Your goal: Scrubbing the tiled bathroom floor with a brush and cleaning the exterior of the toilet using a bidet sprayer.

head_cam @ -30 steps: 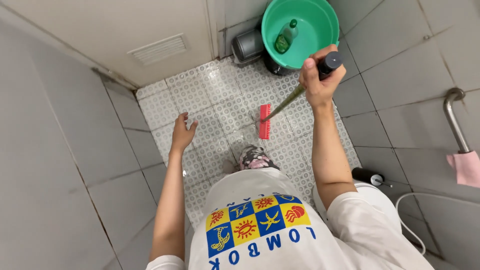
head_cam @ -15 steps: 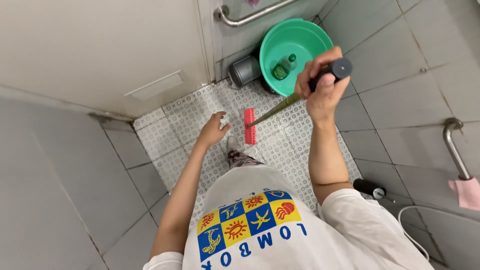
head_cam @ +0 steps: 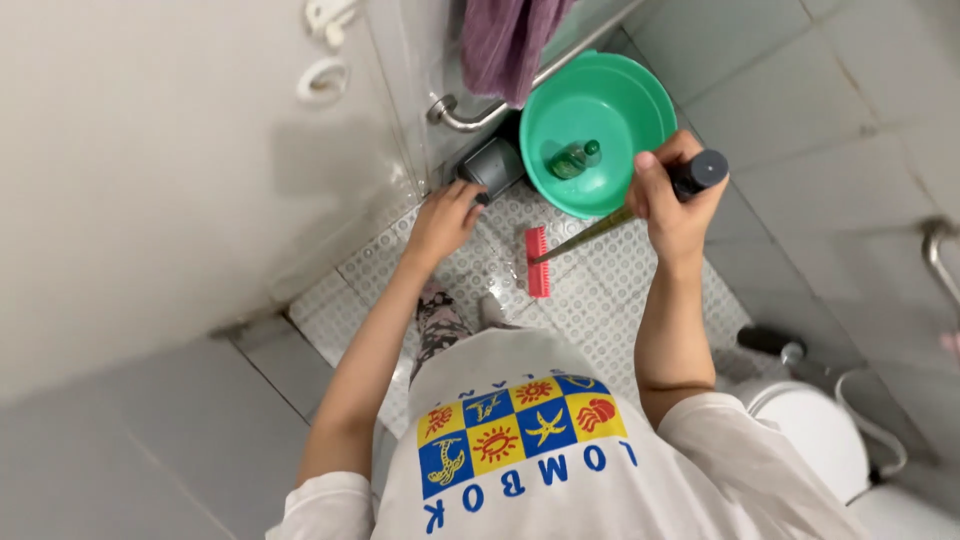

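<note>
My right hand (head_cam: 678, 195) is clenched around the long-handled red scrub brush (head_cam: 538, 261); my left hand (head_cam: 443, 218) hangs released. I'd press its bristles flat against the floor tiles (head_cam: 600, 300).

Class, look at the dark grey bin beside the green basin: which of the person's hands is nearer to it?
Left. The left hand reaches almost to the dark grey bin, just below it. The right hand grips the brush handle further right, on the far side of the green basin.
</note>
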